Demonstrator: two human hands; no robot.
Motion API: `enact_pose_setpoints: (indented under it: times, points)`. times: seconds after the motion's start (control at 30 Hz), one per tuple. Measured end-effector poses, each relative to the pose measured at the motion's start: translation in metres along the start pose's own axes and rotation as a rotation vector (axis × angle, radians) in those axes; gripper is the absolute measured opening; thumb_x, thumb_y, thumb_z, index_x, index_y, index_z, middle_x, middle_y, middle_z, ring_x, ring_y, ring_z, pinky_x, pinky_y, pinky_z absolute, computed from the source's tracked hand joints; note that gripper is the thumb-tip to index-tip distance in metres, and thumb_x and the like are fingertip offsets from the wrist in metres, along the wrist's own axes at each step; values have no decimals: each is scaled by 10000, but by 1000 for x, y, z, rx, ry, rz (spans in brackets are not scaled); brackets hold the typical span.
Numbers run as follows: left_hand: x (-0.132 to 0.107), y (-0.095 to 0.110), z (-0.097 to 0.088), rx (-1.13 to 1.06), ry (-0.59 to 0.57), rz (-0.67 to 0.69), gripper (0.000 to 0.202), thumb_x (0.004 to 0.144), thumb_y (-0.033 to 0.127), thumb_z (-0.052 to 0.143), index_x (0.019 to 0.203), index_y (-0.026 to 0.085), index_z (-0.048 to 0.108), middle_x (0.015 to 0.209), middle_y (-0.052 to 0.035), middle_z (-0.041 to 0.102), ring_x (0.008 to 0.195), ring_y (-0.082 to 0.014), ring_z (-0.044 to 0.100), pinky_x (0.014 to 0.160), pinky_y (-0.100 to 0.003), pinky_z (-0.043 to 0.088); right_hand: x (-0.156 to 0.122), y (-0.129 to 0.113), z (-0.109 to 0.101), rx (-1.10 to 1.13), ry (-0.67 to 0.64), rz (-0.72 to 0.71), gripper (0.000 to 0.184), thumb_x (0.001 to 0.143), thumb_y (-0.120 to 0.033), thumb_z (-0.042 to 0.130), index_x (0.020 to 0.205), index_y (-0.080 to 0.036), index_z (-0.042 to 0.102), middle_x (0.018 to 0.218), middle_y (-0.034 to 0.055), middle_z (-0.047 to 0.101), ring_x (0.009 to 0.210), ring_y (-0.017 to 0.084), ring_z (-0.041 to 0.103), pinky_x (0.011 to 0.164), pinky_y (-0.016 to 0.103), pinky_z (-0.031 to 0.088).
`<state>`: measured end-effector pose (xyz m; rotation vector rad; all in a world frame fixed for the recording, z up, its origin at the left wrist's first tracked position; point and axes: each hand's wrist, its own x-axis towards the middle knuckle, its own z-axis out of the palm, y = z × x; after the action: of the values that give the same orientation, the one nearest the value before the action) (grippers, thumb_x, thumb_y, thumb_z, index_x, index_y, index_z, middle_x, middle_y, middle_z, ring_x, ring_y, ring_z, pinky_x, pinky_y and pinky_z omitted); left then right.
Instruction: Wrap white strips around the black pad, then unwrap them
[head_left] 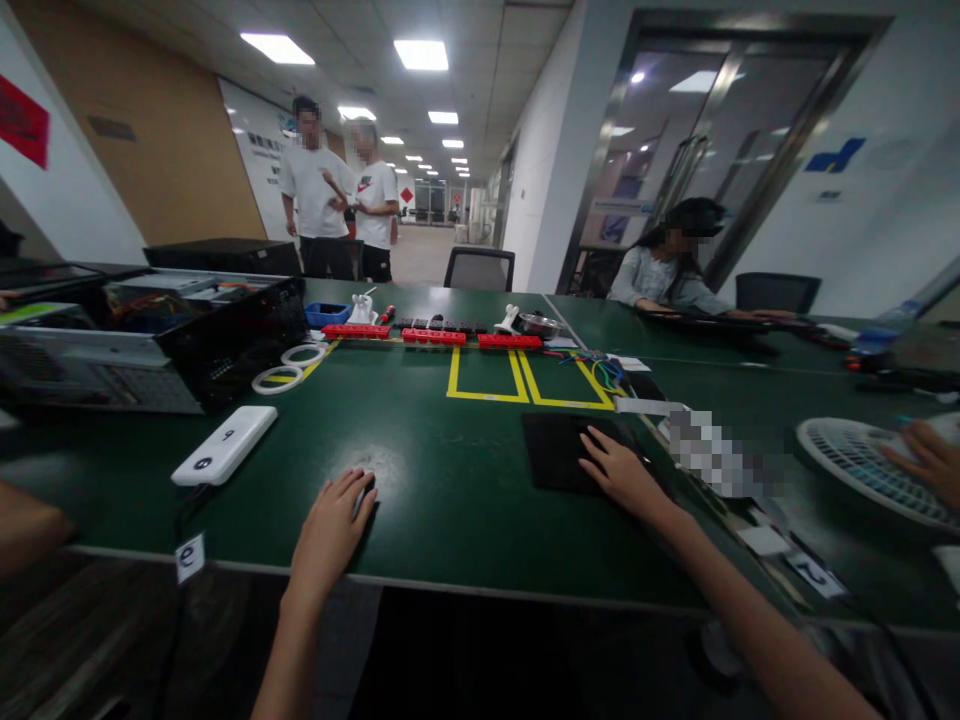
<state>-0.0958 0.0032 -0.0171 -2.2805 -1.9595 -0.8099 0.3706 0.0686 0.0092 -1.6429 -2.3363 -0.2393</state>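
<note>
On the green table, your left hand lies flat and open at 7 o'clock and your right hand rests open, holding nothing, on the black mat at 4 o'clock, so a careless pull could slide that mat off the near edge.

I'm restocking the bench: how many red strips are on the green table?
3, beyond the yellow tape boxes: left red strip by the blue tray, middle red strip, right red strip by the metal bowl. More may hide behind the black case.
</note>
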Motion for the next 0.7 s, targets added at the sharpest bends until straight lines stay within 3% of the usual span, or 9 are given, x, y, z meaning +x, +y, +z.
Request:
enact_pose_setpoints:
  times: [0.1, 0.23, 0.4, 0.57, 0.7]
  points:
    - [-1, 2, -1, -1, 9, 0, 356, 910, 342, 413, 1161, 171, 600, 1257, -113, 595, 1218, -247, 497, 1052, -450, 326, 10, -46, 0, 0, -31, -40, 617, 885, -494, 325, 1327, -82, 451, 1407, 212, 381, 1270, 330, 381, 1004, 498, 341]
    - [-1, 3, -2, -8, 23, -1, 341, 906, 335, 417, 1155, 195, 604, 1250, -102, 602, 1217, -239, 501, 1053, -446, 328, 19, -104, 1, 53, -52, -108, 706, 873, -593, 299, 1406, -133, 343, 1444, 186, 331, 1285, 343, 343, 995, 525, 309]
    - [0, 3, -3, -9, 22, 5, 353, 903, 334, 421, 1155, 169, 606, 1251, -117, 599, 1217, -246, 499, 1054, -447, 326, 21, -153, 3, 68, -86, -112, 741, 871, -620, 252, 1438, -143, 277, 1454, 174, 317, 1281, 362, 333, 986, 553, 287]
    - [1, 4, -4, -7, 24, 0, 340, 895, 332, 431, 1136, 183, 620, 1238, -113, 609, 1204, -253, 513, 1042, -454, 343, 17, -168, 5, 110, -69, -91, 737, 874, -623, 238, 1463, -181, 206, 1459, 149, 317, 1293, 369, 321, 985, 580, 286]
    - [1, 3, -4, -2, 10, 4, 338, 898, 328, 429, 1139, 183, 616, 1243, -111, 606, 1206, -249, 511, 1042, -451, 341, 16, -152, -2, 226, -125, -122, 712, 874, -612, 290, 1453, -200, 240, 1463, 132, 321, 1317, 311, 312, 1030, 511, 302]
